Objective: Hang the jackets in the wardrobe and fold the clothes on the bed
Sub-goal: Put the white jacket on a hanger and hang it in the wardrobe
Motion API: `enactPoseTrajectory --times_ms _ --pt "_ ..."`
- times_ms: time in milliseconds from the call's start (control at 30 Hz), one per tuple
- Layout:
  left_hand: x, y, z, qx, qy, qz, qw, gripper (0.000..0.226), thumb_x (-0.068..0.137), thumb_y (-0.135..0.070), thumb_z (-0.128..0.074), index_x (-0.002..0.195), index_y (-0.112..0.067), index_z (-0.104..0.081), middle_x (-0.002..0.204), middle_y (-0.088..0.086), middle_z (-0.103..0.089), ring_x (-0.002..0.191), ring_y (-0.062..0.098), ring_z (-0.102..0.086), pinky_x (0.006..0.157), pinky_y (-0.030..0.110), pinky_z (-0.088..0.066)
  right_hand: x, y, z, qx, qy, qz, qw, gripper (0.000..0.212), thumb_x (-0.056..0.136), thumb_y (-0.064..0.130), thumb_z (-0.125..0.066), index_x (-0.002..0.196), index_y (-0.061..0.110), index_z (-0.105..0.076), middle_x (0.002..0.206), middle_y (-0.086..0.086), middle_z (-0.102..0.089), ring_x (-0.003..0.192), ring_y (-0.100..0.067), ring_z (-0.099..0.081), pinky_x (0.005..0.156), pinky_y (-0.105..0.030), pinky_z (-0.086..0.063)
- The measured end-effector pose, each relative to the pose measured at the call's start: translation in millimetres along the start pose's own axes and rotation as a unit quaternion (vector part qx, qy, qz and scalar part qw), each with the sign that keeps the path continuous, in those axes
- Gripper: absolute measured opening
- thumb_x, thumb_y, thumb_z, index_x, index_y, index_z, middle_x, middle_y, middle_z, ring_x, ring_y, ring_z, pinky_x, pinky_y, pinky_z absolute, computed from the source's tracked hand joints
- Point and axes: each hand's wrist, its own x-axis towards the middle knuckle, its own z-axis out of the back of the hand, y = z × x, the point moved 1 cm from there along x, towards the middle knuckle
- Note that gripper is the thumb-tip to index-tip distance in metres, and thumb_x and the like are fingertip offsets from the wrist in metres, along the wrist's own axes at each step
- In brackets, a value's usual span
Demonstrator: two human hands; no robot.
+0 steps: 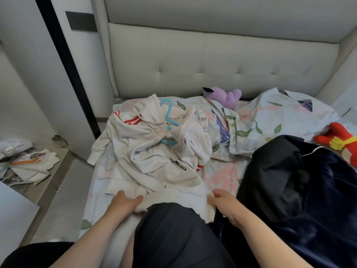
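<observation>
A crumpled cream hooded jacket (152,151) with red stripes lies on the bed, a blue plastic hanger (168,117) tangled in its upper part. My left hand (125,202) grips the jacket's lower hem on the left. My right hand (222,200) pinches the same hem on the right. A dark garment (173,229) lies across my lap just below the hem. A heap of black and dark navy velvety clothes (301,190) sits to the right of my right hand.
The floral bedsheet (222,171) and a rumpled floral duvet (280,120) cover the bed below a padded headboard (212,64). A purple plush toy (226,96) and a red plush toy (340,138) lie near it. White wardrobe doors (38,74) stand left; papers (29,163) litter the floor.
</observation>
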Motion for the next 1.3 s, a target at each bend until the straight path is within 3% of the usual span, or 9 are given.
enactPoseTrajectory --times_ms 267,433,533,667,800,933,1033,1133,1300 --pt "44.5 2.3 30.2 0.106 -0.106 0.015 0.989 0.096 0.080 -0.050 -0.071 0.155 -0.020 -0.017 0.148 0.021 -0.034 0.131 0.042 -0.040 0.102 0.045 -0.040 4.1 35.5 15.5 0.136 -0.113 0.010 0.984 0.024 0.101 0.031 -0.048 0.104 0.014 -0.065 0.106 -0.013 -0.070 0.100 -0.033 -0.068 0.088 -0.052 -0.058" --pt "49.4 -4.3 42.9 0.336 -0.148 -0.033 0.930 0.051 0.088 -0.051 -0.060 0.131 -0.025 -0.050 0.135 0.009 -0.039 0.123 0.028 -0.041 0.092 0.038 -0.045 -0.6 38.4 9.0 0.284 0.036 -0.064 0.956 0.030 0.102 0.031 -0.055 0.117 0.007 -0.064 0.108 -0.016 -0.075 0.099 -0.033 -0.071 0.089 -0.050 -0.057" --pt "52.6 -7.6 36.7 0.289 -0.127 -0.121 0.941 0.077 0.081 -0.059 -0.063 0.144 -0.025 -0.033 0.145 0.008 -0.034 0.132 0.029 -0.035 0.096 0.043 -0.043 -9.8 27.0 -1.4 0.225 0.151 -0.065 0.960 0.029 0.095 0.009 -0.059 0.124 0.011 -0.061 0.109 -0.016 -0.074 0.089 -0.031 -0.071 0.073 -0.047 -0.059" --pt "47.5 -13.5 3.7 0.315 -0.039 -0.123 0.940 0.107 0.068 -0.088 -0.040 0.156 -0.037 -0.009 0.166 0.006 0.002 0.152 0.028 0.004 0.117 0.059 -0.013 -5.9 19.9 2.2 0.258 0.190 -0.035 0.947 0.051 0.089 -0.014 -0.047 0.131 0.013 -0.057 0.121 -0.016 -0.069 0.106 -0.034 -0.068 0.087 -0.051 -0.057" --pt "40.7 -15.1 -26.7 0.358 -0.060 -0.163 0.917 0.088 0.081 -0.083 -0.036 0.155 -0.039 -0.018 0.165 0.013 0.005 0.152 0.030 0.010 0.118 0.060 -0.004 7.5 28.6 -0.1 0.238 0.138 0.008 0.962 0.038 0.092 -0.015 -0.049 0.126 -0.001 -0.060 0.122 -0.023 -0.068 0.113 -0.038 -0.065 0.101 -0.052 -0.051" --pt "30.6 -30.2 -27.6 0.365 -0.104 -0.200 0.903 0.064 0.090 -0.067 -0.043 0.146 -0.035 -0.042 0.160 0.005 -0.020 0.151 0.025 -0.003 0.119 0.055 -0.002 15.0 47.8 -2.7 0.192 0.065 0.049 0.978 0.016 0.093 0.005 -0.067 0.109 0.004 -0.069 0.097 -0.011 -0.076 0.083 -0.020 -0.073 0.071 -0.030 -0.058" --pt "25.5 -43.4 -8.0 0.312 -0.167 -0.211 0.911 0.026 0.096 -0.038 -0.051 0.111 -0.027 -0.069 0.139 0.003 -0.044 0.137 0.026 -0.033 0.117 0.052 -0.019 22.0 61.9 0.4 0.168 0.030 0.083 0.982 0.009 0.091 0.017 -0.072 0.096 0.010 -0.070 0.091 -0.009 -0.076 0.075 -0.018 -0.071 0.064 -0.030 -0.054" --pt "13.4 -68.4 26.0 0.075 -0.200 -0.224 0.951 0.024 0.093 -0.015 -0.048 0.077 -0.013 -0.065 0.101 0.010 -0.062 0.100 0.035 -0.057 0.076 0.040 -0.042 24.8 76.8 8.0 0.165 0.031 0.094 0.981 0.018 0.092 0.024 -0.071 0.100 0.007 -0.069 0.096 -0.010 -0.076 0.082 -0.018 -0.070 0.075 -0.034 -0.057" --pt "4.8 -104.8 83.3 -0.153 -0.210 -0.123 0.958 0.033 0.102 -0.014 -0.040 0.121 0.003 -0.061 0.125 0.024 -0.060 0.114 0.040 -0.056 0.092 0.042 -0.046 20.0 106.4 30.2 0.226 0.070 0.041 0.971 0.024 0.096 0.014 -0.050 0.108 0.003 -0.067 0.095 -0.012 -0.075 0.081 -0.025 -0.070 0.073 -0.034 -0.053"
